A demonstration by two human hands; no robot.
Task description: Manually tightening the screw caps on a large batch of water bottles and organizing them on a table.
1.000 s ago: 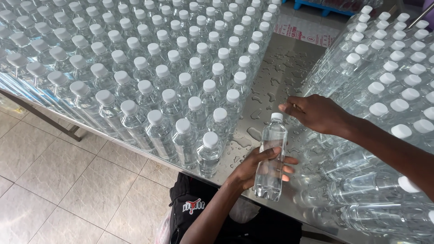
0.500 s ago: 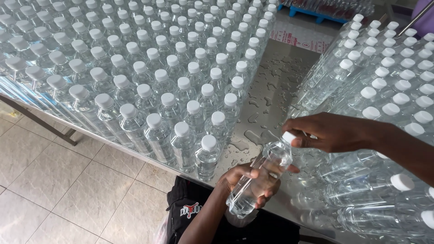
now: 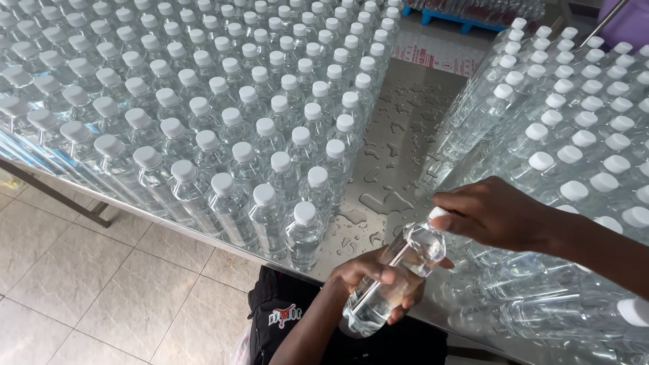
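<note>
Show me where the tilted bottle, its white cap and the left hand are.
tilted bottle [image 3: 412, 253], head view, clear upper body.
white cap [image 3: 438, 213], head view, visible edge.
left hand [image 3: 378, 277], head view, knuckles.

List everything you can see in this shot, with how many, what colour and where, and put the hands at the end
held bottle: one, clear with white cap, tilted, at the near table edge
upright bottles: many, too many to count, clear with white caps, standing in rows on the left half of the table
bottles on the right: many, clear with white caps, packed across the right side, some lying flat near the edge
table: one, shiny metal, wet with water drops down the bare middle strip
floor tiles: pale beige, lower left
blue pallet: one, top centre, behind the table
black clothing: the person's own, below the table edge
left hand: wrapped around the held bottle's body
right hand: fingers on the held bottle's cap
</note>
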